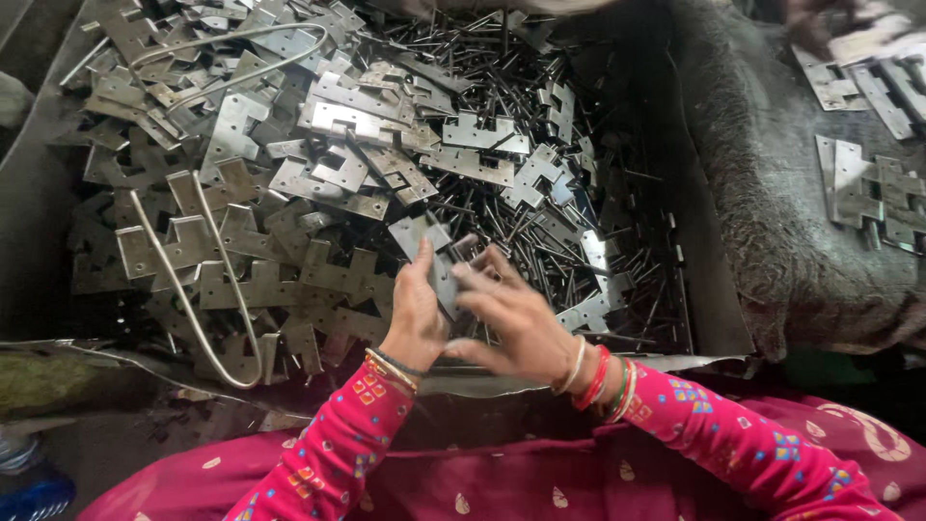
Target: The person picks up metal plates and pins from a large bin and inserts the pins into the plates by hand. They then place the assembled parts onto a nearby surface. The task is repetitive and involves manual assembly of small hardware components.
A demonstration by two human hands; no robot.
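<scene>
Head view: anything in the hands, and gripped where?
Both hands hold one flat metal hinge plate. The left hand grips its left edge; the right hand covers its right side. Exact finger placement is blurred.

Right hand blurred over plate

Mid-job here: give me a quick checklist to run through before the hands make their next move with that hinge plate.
1. Plate held: ok. The left hand and right hand both grip one hinge plate above the tray.
2. Grip firmness: cannot tell; the right fingers are blurred.
3. Pin fitted in the plate: cannot tell; the hands hide it.
4. Plate stock: ok. A heap of plates fills the tray's left side.
5. Pin stock: ok. Loose pins lie piled on the tray's right side.
6. Snag risk: not ok. A bent wire loop lies across the heap beside the left hand.
</scene>
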